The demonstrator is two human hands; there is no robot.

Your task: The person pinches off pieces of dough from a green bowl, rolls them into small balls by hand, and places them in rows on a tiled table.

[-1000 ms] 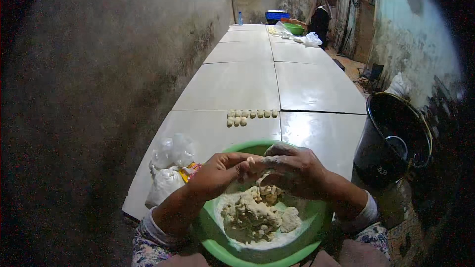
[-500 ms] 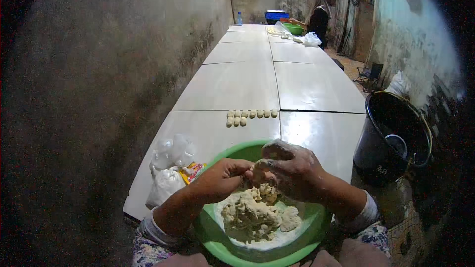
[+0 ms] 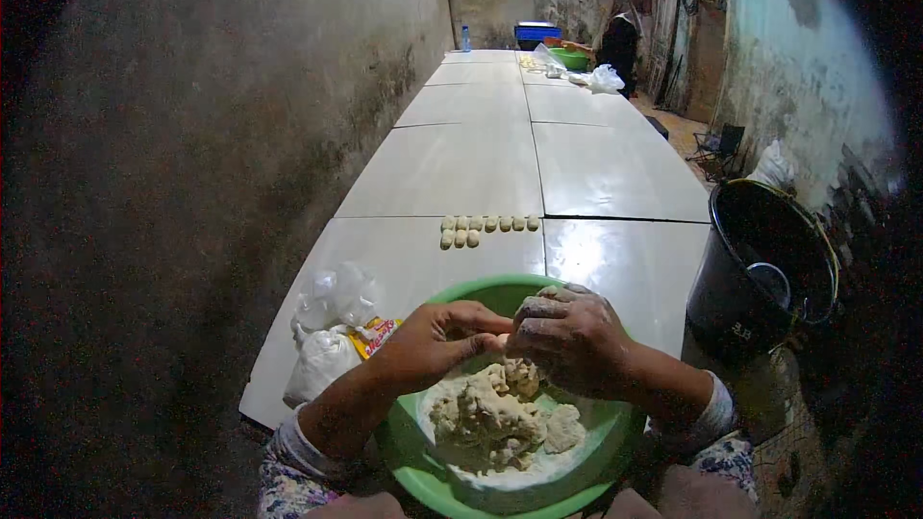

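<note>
Over a green bowl (image 3: 409,466), my two hands meet at their fingertips. My floury right hand (image 3: 569,334) is closed, its fingers curled around a small piece of dough (image 3: 504,338) that mostly hides between the hands. The thumb and forefinger of my left hand (image 3: 437,341) pinch the same piece from the other side. Below them a rough, lumpy mass of dough (image 3: 490,413) lies in the bowl amid loose white flour. Farther forward on the white table, several small dough balls (image 3: 476,224) sit in two short rows.
Left of the bowl are a clear plastic bag of white powder (image 3: 322,360) and a yellow-red packet (image 3: 373,334). A black bucket (image 3: 711,298) stands right of the tiled table (image 3: 442,168). Another person (image 3: 620,38) is at the far end, near a green basin (image 3: 570,60) and blue crate (image 3: 536,34).
My right hand has turned over and curled its fingers down around the dough piece. My left hand stays nearly in place, its fingers a little more extended.
</note>
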